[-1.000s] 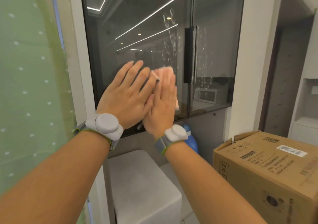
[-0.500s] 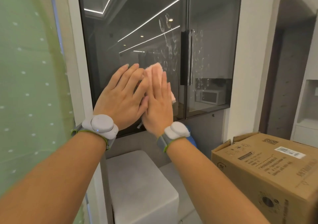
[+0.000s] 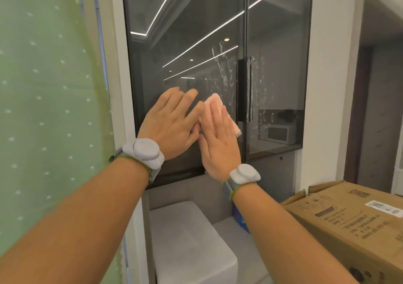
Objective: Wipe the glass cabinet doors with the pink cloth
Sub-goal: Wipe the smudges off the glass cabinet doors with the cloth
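Head view: the right hand [image 3: 218, 144] lies flat, fingers straight and together, its palm pinning the pink cloth [image 3: 214, 102] against the left glass door [image 3: 185, 44]; this is a press, not a closed grip, likely so the whole cloth bears on the pane. Only the cloth's top edge and a corner by the little finger show. The left hand [image 3: 170, 126] is also flat and open, holding nothing, just left of the right hand with its fingers meeting the cloth's edge, probably to add pressure or steady the stroke. Both sit low on the left door, near the black handle [image 3: 242, 89] at the centre seam. Smeared finger marks [image 3: 224, 70] cluster above the cloth and continue onto the right glass door [image 3: 281, 55], so I judge most wiping remains. A cardboard box [image 3: 353, 222] sits near right, a green curtain [image 3: 50, 87] hangs left.
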Demonstrator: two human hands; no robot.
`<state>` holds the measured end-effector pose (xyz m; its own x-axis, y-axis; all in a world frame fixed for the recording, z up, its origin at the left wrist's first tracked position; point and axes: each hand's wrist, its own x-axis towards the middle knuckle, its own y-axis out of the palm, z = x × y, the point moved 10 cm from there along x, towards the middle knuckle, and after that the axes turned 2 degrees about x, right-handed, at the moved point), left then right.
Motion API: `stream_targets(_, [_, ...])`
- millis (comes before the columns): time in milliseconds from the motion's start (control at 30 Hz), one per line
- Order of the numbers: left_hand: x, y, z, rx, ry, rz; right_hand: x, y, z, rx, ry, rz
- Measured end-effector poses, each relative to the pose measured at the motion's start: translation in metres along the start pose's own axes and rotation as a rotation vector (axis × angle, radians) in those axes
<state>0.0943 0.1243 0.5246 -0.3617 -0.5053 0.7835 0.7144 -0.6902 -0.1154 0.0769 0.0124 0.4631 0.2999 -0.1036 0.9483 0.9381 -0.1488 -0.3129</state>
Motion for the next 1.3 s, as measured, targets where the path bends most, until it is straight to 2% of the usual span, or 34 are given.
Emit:
stream_targets(167, [0.018, 0.000, 0.035, 0.082, -0.075, 0.013, -0.023, 0.009, -0.013, 0.196, 0.505, -0.151])
stream_targets(300, [0.007, 0.011, 0.030, 0.080, -0.056, 0.036, 0.001, 0.005, -0.016, 0.280, 0.647, -0.229])
stream_targets(467, [0.007, 0.010, 0.028, 0.062, -0.067, 0.010, 0.073, -0.017, -0.022, 0.220, 0.588, -0.200])
stream_targets(600, [0.004, 0.011, 0.028, 0.029, -0.070, -0.009, 0.077, -0.025, 0.001, 0.104, 0.214, -0.161])
stream_targets(667, [0.005, 0.011, 0.028, 0.020, -0.064, -0.011, 0.048, -0.018, 0.006, 0.080, 0.116, -0.139])
stream_targets(767, [0.005, 0.010, 0.029, 0.034, -0.068, -0.013, 0.024, -0.009, -0.008, 0.128, 0.335, -0.181])
stream_targets(867, [0.005, 0.010, 0.030, 0.056, -0.069, -0.003, 0.045, -0.010, -0.015, 0.164, 0.579, -0.232])
stream_targets(967, [0.004, 0.009, 0.029, 0.047, -0.067, -0.011, 0.085, -0.024, -0.022, 0.191, 0.642, -0.238])
stream_targets(1100, [0.003, 0.011, 0.029, 0.043, -0.065, -0.007, 0.111, -0.037, -0.013, 0.126, 0.481, -0.195])
stream_targets(1233, [0.003, 0.003, 0.031, -0.002, -0.081, -0.060, 0.068, -0.022, 0.016, 0.085, 0.280, -0.174])
stream_targets(1300, [0.002, -0.008, 0.035, -0.092, -0.113, -0.133, 0.045, -0.010, 0.040, 0.110, 0.117, -0.146])
